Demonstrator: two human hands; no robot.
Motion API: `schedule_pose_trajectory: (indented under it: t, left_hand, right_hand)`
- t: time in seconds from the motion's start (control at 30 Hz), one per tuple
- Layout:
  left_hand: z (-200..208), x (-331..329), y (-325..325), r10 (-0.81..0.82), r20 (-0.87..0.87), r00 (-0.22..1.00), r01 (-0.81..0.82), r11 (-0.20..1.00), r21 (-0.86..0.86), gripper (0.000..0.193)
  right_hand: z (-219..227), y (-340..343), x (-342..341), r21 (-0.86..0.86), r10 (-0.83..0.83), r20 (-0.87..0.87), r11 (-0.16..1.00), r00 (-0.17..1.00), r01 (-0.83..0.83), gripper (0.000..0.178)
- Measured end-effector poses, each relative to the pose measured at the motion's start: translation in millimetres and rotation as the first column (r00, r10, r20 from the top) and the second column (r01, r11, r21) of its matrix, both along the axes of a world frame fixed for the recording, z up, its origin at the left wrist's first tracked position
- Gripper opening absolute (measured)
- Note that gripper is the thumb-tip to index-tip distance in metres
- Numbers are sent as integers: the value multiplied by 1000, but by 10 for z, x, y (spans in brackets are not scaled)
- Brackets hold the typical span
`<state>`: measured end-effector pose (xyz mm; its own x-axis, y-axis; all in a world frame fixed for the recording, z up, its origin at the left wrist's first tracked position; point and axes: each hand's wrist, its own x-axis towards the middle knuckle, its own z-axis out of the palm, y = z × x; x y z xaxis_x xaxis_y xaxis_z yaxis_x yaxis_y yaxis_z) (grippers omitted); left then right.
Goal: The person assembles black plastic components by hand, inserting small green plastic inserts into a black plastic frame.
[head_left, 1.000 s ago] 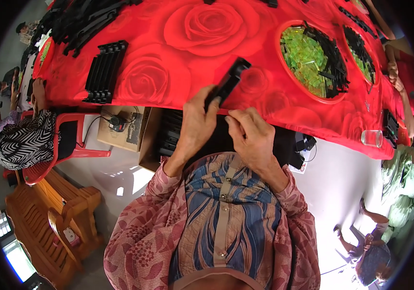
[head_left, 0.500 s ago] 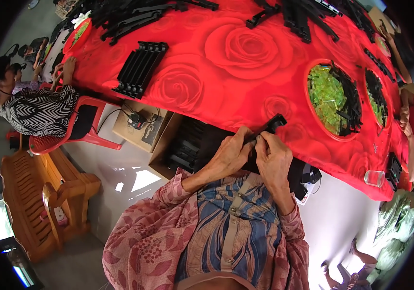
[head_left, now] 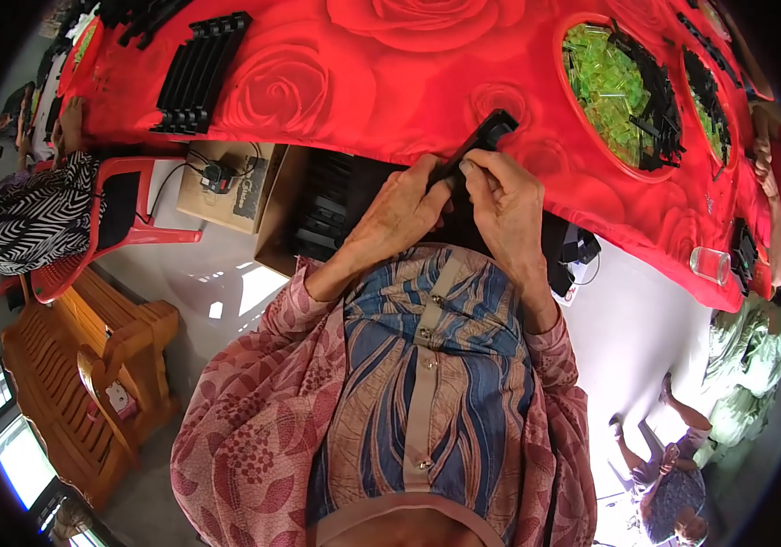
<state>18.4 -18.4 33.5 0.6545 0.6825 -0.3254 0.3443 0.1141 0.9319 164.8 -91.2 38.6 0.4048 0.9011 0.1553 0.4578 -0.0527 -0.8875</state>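
Note:
A long black plastic piece with a blocky end is held between both hands at the table's near edge. My left hand is closed round its lower part, the fingers partly hidden. My right hand pinches it with thumb and fingers just above, and the blocky end points away from me over the red cloth. To the far left, a row of several black plastic strips lies side by side. At the right stands a red-rimmed bowl with small yellow-green clear pieces and small black pieces.
A rose-patterned red cloth covers the table. Beneath its edge is an open cardboard box with black parts. A glass stands near the right edge. A person in a zebra-striped top sits left, by a wooden bench.
The view has tilted down, so the table and its things sit higher in the picture. Both hands still hold the black piece near the table edge.

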Motion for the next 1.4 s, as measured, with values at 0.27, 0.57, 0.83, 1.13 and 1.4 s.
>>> schedule_pose_trajectory:
  t: [0.27,0.57,0.83,1.13,1.4]
  left_hand:
    - [-42,18,-39,41,-10,999,-41,999,6,26]
    - [-141,84,-94,25,36,999,-33,970,243,28]
    - [-310,141,-157,12,141,990,-45,972,232,21]
    - [-343,184,-151,119,322,939,-167,978,126,18]
    - [-395,197,-71,107,272,956,-127,990,57,29]
  right_hand:
    - [289,-141,30,25,-96,-13,995,995,96,20]
    - [297,-91,-315,-182,169,797,983,580,-38,26]
    - [412,-73,-328,-316,282,642,945,713,-89,24]
    - [383,4,-274,-322,285,579,941,764,-107,28]
    - [361,92,-224,-351,274,565,934,778,-74,40]
